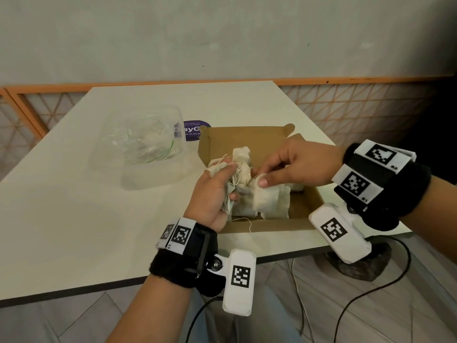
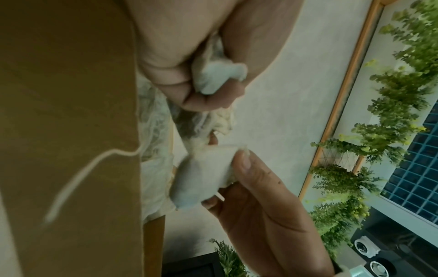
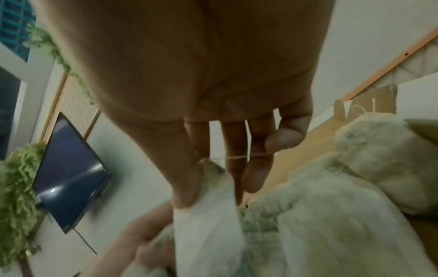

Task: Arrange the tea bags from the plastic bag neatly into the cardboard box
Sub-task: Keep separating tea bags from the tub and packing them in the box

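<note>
The open cardboard box (image 1: 249,142) sits near the table's (image 1: 74,219) front edge, toward its right corner, with several tea bags (image 1: 272,201) lying inside along its near wall. Both hands meet over the box's near left part. The left hand (image 1: 212,196) has its fingers curled round a bunch of tea bags (image 1: 237,169), their strings tangled above its knuckles; the left wrist view shows a crumpled bag squeezed in the fist. The right hand (image 1: 294,164) reaches in from the right and pinches one single tea bag (image 2: 206,178) between thumb and forefinger, its other fingers spread loosely. That bag hangs just beside the left hand's bunch; whether the two touch cannot be told. A loose string (image 1: 244,222) trails over the box's near wall. The clear plastic bag (image 1: 146,142), with a few tea bags left in it, lies on the table to the left of the box, well apart from both hands. A purple sticker (image 1: 193,131) shows between bag and box.
</note>
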Tool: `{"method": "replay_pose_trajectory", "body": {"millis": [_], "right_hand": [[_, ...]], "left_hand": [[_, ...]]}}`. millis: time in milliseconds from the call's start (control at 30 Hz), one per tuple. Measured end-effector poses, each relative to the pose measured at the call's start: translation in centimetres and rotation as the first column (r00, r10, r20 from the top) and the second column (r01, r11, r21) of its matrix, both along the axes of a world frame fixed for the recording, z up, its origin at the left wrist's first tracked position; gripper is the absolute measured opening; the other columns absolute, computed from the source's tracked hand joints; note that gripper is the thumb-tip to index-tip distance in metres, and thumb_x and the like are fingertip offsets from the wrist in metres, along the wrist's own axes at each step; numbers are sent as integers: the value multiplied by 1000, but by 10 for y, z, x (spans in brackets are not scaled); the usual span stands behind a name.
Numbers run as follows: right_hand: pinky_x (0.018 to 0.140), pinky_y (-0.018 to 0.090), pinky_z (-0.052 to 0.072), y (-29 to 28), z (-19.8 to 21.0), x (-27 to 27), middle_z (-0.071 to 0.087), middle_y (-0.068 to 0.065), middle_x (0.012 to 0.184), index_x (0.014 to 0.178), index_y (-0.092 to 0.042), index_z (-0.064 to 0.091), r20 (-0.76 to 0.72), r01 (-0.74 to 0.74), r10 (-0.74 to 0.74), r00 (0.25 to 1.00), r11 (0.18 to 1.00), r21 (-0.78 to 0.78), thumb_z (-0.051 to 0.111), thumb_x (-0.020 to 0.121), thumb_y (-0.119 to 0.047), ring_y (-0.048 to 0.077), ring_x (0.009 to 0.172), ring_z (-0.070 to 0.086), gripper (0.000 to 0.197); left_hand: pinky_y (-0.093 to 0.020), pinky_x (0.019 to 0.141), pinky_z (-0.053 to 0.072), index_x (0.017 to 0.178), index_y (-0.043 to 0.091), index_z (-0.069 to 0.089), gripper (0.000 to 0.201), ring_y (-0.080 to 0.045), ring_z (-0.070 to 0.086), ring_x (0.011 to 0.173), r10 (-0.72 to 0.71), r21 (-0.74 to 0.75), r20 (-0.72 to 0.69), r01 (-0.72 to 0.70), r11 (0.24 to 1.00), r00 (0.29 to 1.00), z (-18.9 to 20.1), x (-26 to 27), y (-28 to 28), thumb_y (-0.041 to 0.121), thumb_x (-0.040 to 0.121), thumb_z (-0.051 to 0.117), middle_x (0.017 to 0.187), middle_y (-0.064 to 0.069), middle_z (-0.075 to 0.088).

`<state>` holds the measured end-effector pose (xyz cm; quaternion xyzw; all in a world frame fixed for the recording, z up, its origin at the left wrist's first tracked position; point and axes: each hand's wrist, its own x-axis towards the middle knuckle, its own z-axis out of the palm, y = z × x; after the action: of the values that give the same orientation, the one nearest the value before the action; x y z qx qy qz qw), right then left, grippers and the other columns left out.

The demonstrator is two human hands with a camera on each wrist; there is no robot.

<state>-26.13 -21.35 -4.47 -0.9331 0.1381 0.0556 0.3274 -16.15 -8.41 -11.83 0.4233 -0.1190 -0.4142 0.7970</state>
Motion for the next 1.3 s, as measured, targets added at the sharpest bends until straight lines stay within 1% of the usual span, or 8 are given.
{"method": "replay_pose_trajectory", "body": {"millis": [200, 367, 467, 600, 833, 967, 1100, 1300], "right_hand": [[98, 32, 43, 12, -21, 5, 68, -5, 103, 95, -18, 73, 93, -24, 15, 996, 995, 99, 67, 82, -22, 11, 99, 60, 14], [63, 14, 48, 7, -21, 4, 69, -2, 87, 95, -18, 72, 148, 71, -91, 985, 989, 130, 66, 84, -20, 3, 71, 56, 13], [75, 16, 48, -3, -12, -2, 73, -5, 85, 87, -24, 73, 215, 91, -122, 969, 984, 151, 69, 81, -21, 1, 76, 64, 8], [93, 36, 50, -6, -6, -6, 74, 2, 94, 86, -23, 74, 284, 85, -129, 950, 983, 162, 70, 80, -18, 18, 94, 67, 9], [88, 35, 51, -5, -11, -3, 73, 0, 89, 81, -28, 73, 324, 167, -182, 928, 983, 76, 73, 78, -22, 14, 86, 66, 7], [81, 28, 48, -2, -6, -3, 71, 7, 89, 90, -31, 71, 399, 138, -183, 899, 981, 137, 74, 76, -17, 17, 81, 62, 20], [81, 20, 44, 2, -1, -1, 62, 19, 81, 115, -30, 59, 336, 77, -137, 932, 980, 185, 76, 72, -12, 15, 74, 53, 49], [70, 16, 45, 15, 0, 1, 69, 0, 85, 93, -16, 72, 221, 58, -77, 972, 994, 92, 76, 74, -13, 1, 68, 56, 20]], "left_hand": [[-11, 34, 33, 118, 3, 53, 26, -13, 60, 69, -32, -71, -69, 27, 997, 997, 0, 2, 2, 13, 98, 40, 109, -20, 63], [-11, 35, 33, 120, 7, 49, 25, -12, 68, 70, -33, -127, -114, 18, 992, 993, 0, 2, 6, 10, 95, 45, 102, -18, 68], [-10, 35, 33, 105, 5, 55, 14, -5, 64, 60, -13, -136, -109, -2, 991, 994, 1, 2, 7, 7, 92, 50, 87, -11, 70], [-10, 35, 31, 108, 3, 55, 19, -3, 58, 56, -12, -93, -121, 1, 996, 993, 2, 0, 5, 15, 95, 47, 83, -6, 69], [-12, 32, 29, 122, 7, 53, 31, -23, 60, 103, 26, 27, -169, -22, 999, 985, 1, 1, 2, 25, 99, 44, 119, -13, 64], [-11, 32, 27, 98, 12, 59, 19, -14, 67, 73, 36, 29, -173, -32, 999, 984, 2, 2, 2, 25, 99, 45, 84, -5, 74], [-13, 32, 29, 114, 8, 57, 27, -8, 60, 54, 48, 47, -170, -40, 998, 984, -3, 5, -1, 28, 98, 47, 96, -7, 67], [-12, 33, 28, 93, 11, 61, 25, -5, 51, 41, 32, 48, -158, -25, 999, 987, -1, 3, -1, 28, 99, 44, 72, -2, 68]]}}
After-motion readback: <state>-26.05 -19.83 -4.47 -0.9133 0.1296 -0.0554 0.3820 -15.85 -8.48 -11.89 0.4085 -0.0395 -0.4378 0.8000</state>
